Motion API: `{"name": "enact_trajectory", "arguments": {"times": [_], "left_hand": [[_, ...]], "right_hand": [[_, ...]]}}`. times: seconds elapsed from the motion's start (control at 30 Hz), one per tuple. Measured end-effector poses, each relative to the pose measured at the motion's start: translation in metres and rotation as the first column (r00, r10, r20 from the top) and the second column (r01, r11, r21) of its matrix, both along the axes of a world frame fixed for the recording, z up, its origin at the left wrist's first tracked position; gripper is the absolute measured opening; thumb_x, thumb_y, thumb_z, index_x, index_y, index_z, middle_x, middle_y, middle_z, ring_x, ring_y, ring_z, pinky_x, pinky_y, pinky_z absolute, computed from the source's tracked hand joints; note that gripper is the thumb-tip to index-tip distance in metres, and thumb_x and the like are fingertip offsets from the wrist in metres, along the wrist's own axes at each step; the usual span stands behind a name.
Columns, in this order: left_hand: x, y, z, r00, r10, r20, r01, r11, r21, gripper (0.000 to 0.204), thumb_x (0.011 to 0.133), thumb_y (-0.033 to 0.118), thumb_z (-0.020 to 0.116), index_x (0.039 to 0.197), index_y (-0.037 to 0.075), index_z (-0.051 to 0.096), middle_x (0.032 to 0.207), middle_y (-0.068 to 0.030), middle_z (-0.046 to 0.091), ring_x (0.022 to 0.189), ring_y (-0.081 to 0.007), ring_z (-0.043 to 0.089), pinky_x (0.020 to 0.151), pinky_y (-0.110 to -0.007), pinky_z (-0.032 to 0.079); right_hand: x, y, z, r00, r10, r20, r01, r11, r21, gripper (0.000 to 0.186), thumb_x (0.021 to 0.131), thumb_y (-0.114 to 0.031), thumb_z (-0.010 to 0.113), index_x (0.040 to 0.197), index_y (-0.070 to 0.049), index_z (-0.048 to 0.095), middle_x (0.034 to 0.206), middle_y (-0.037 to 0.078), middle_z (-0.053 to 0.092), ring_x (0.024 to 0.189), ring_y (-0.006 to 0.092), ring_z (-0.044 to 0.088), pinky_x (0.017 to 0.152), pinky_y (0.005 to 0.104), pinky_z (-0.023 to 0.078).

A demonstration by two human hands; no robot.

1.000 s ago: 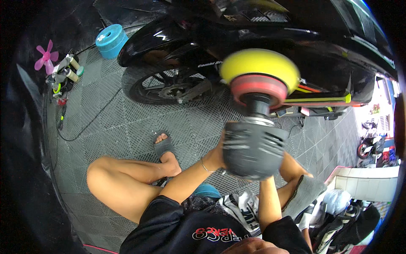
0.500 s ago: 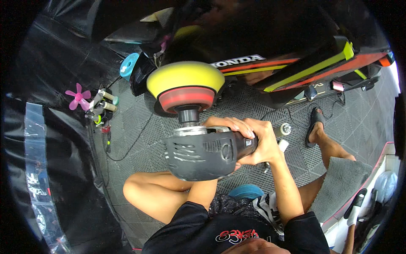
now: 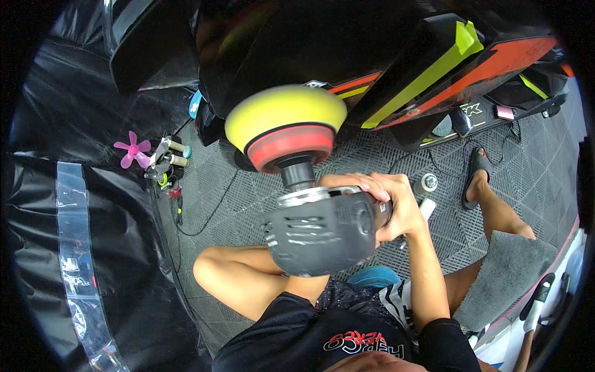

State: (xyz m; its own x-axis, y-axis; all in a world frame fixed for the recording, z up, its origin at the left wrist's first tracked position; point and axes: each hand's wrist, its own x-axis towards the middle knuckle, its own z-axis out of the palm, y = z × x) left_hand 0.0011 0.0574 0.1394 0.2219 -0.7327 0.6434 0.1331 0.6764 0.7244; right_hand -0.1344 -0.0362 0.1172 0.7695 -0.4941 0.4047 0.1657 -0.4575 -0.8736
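Note:
A black rotary polisher with a yellow foam pad on a red backing plate is held out in front of me. The pad is blurred by spinning and faces a glossy black motorcycle fairing; whether they touch, I cannot tell. Closed around the polisher's handle on the right is my right hand. My left forearm passes behind the polisher head, and fingers of my left hand show along its far side, curled over the body. Most of that palm is hidden.
Yellow-green tape edges the fairing. A pink fan stands at left beside small bottles and a cord. On the grey floor mat are a round-topped bottle and a white one. A grey towel covers my right leg.
The polisher has shifted right, and its pad now covers most of the white lettering on the fairing. The floor and fan sit farther right in view; the taped panel sits farther left and higher.

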Motion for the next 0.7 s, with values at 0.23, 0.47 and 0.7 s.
{"name": "enact_trajectory", "arguments": {"times": [0.23,0.47,0.7], "left_hand": [[-0.009,-0.003,0.014,0.998,-0.056,-0.020,0.057,0.996,0.062,0.069,0.064,0.021,0.094,0.113,0.002,0.050,0.101,-0.0215,0.067,0.097,-0.0311,0.068,0.091,-0.046,0.053],[-0.005,0.001,0.004,1.000,-0.025,0.006,0.024,0.994,0.103,0.073,0.061,0.025,0.096,0.112,0.000,0.051,0.100,-0.0209,0.068,0.094,-0.0310,0.069,0.091,-0.045,0.054],[0.004,0.005,-0.001,0.999,-0.017,-0.047,0.020,0.998,0.061,0.075,0.061,0.027,0.096,0.113,0.000,0.050,0.099,-0.0220,0.068,0.092,-0.0320,0.069,0.089,-0.046,0.054]], "right_hand": [[-0.005,0.004,0.001,0.992,-0.041,0.118,0.037,0.999,0.038,0.056,0.044,-0.032,0.085,0.086,-0.002,0.065,0.077,0.010,0.062,0.068,0.0292,0.066,0.063,0.0355,0.050],[-0.006,0.014,-0.018,0.994,-0.081,0.073,0.062,0.970,0.236,0.060,0.038,-0.037,0.081,0.080,-0.002,0.057,0.071,0.008,0.055,0.062,0.0253,0.058,0.062,0.0329,0.045],[0.007,0.010,-0.028,0.993,-0.093,0.070,0.086,0.991,0.104,0.058,0.039,-0.030,0.083,0.084,-0.001,0.061,0.074,0.009,0.059,0.064,0.0270,0.060,0.063,0.0331,0.047]]}}
